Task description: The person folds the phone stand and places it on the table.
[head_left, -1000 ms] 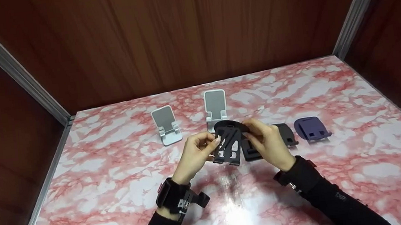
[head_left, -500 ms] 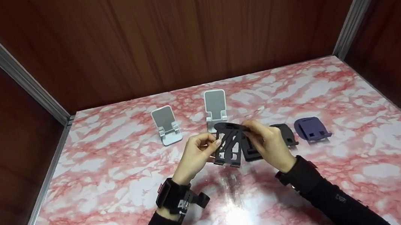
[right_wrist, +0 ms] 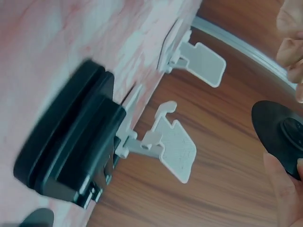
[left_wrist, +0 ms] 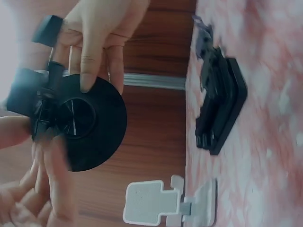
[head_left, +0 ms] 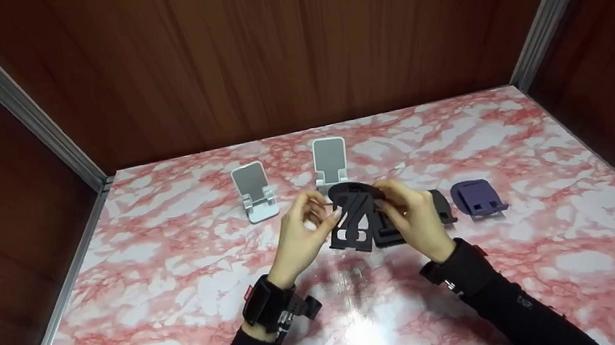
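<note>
Both hands hold a black folding phone stand point(head_left: 354, 189) above the table, its round base uppermost and its slotted panel hanging down. My left hand point(head_left: 299, 245) has its thumb on the panel's left edge with the index finger curled behind; the left wrist view shows it blurred, pinching near the hinge. My right hand point(head_left: 418, 220) pinches the rim of the round base point(left_wrist: 109, 132), thumb on one face and fingers on the other. Beneath and behind the right hand, a black phone stand point(right_wrist: 71, 132) lies folded on the table, partly hidden in the head view.
Two white phone stands with grey faces point(head_left: 253, 181) point(head_left: 331, 158) stand unfolded toward the back. Right of the right hand lie a dark folded stand point(head_left: 443, 207) and a purple folded stand point(head_left: 479, 197). Wood-grain walls point(head_left: 294, 52) enclose the red-and-white marbled table point(head_left: 183, 302).
The held stand has tipped slightly, and its panel has swung a little to the right. My left fingers have lifted and spread from the thumb. The right hand has barely moved.
</note>
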Available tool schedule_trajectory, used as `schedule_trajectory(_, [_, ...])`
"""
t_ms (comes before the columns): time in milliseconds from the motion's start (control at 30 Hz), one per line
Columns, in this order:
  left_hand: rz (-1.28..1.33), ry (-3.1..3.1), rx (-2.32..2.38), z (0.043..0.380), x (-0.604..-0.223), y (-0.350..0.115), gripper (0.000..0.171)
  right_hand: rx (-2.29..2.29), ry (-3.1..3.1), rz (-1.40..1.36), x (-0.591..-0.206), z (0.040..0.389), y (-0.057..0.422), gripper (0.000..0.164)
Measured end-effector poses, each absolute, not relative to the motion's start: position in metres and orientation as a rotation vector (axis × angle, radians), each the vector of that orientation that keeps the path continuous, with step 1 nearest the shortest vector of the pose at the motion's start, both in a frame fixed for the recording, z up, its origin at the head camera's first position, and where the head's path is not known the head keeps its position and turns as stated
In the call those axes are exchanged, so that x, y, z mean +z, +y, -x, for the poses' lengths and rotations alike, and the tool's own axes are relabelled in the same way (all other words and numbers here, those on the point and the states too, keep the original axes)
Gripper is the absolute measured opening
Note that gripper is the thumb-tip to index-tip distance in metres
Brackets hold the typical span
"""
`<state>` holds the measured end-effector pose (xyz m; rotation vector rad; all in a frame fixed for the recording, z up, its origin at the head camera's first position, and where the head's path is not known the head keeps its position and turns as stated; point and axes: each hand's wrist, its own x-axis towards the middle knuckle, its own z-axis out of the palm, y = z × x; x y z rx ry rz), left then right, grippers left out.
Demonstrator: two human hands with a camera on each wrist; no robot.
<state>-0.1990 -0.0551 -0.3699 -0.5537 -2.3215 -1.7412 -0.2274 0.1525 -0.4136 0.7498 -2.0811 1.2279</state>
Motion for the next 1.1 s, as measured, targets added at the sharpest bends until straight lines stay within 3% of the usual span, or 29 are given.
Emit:
schedule_trajectory(200, [0.568, -2.361, -1.858, 0.208, -0.384, -0.058, 0.047, 1.552, -2.160, -0.698, -0.414, 0.227, 0.153, 0.031])
schedule_trajectory(467, [0.609, -2.363, -2.178, 0.219, -0.401, -0.060, 0.043, 1.954, -2.200, -0.597, -0.415, 0.228, 0.154, 0.035])
schedule_trajectory(800, [0.456, -2.257, -2.452, 0.223, -0.403, -0.060, 0.045, 2.155, -2.272, -0.507, -0.415, 0.228, 0.155, 0.030])
schedule_trajectory(1100, [0.381, -2.306, -2.360, 0.223, -0.403, -0.061, 0.049, 2.322, -2.337, -0.465, -0.406, 0.222, 0.156, 0.046])
